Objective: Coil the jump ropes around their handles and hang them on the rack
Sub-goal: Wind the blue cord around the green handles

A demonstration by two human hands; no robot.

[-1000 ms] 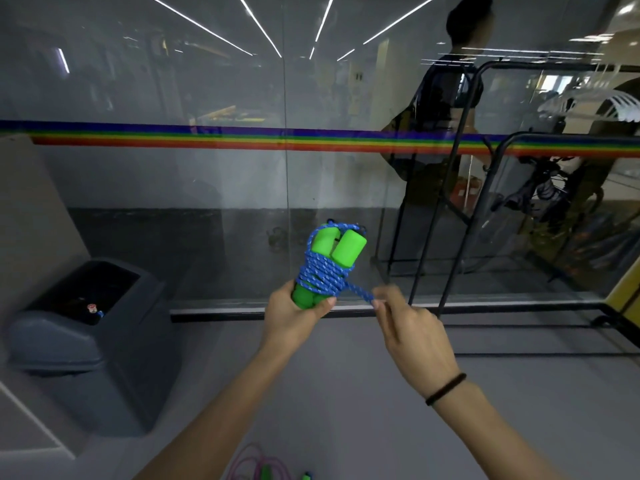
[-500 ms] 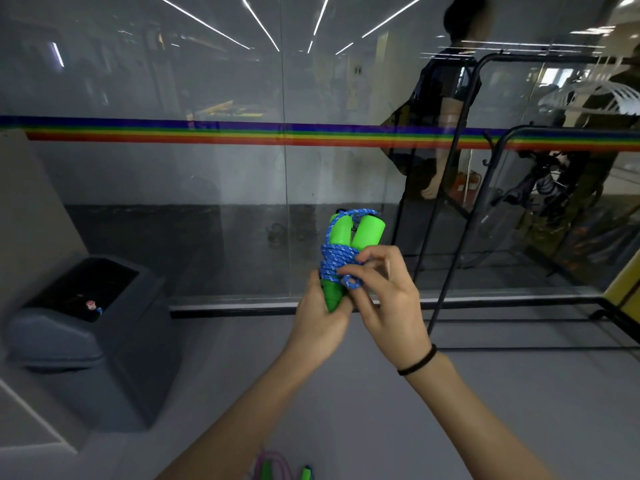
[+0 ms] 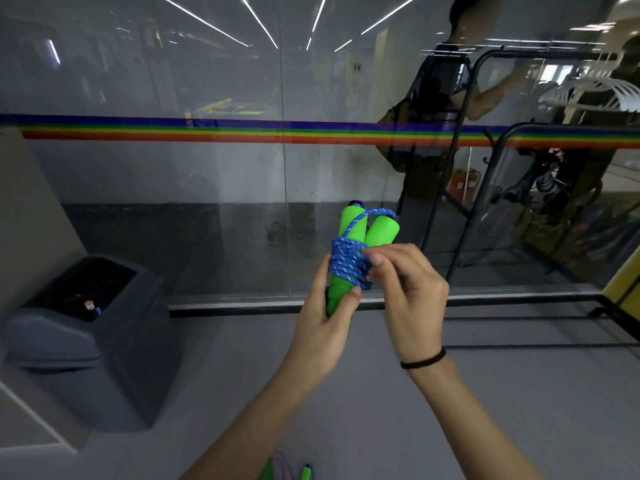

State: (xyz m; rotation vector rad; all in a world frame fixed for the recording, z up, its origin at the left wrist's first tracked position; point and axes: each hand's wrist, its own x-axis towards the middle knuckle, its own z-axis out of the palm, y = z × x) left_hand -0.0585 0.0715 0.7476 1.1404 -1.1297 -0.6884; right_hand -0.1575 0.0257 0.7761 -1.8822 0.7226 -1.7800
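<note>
Two green foam handles point(image 3: 367, 228) stand side by side, bound by several turns of blue rope point(image 3: 344, 263). My left hand point(image 3: 323, 320) grips the lower ends of the handles. My right hand point(image 3: 407, 292) pinches the rope coil at the right side of the bundle, fingers curled over the turns. A black metal rack point(image 3: 462, 147) stands to the right, by the glass wall; dark items hang on it. Another jump rope point(image 3: 282, 467), pink with green handles, lies on the floor at the bottom edge.
A grey bin point(image 3: 86, 337) with an open top stands at the left. A glass wall point(image 3: 207, 185) with a rainbow stripe runs across ahead and reflects a person. White hangers point(image 3: 588, 91) show at the upper right. A black floor rail point(image 3: 519, 301) runs along the glass.
My right hand pulled the rope end in from the right side, then closed onto the coil. The bundle rose a little and shifted right.
</note>
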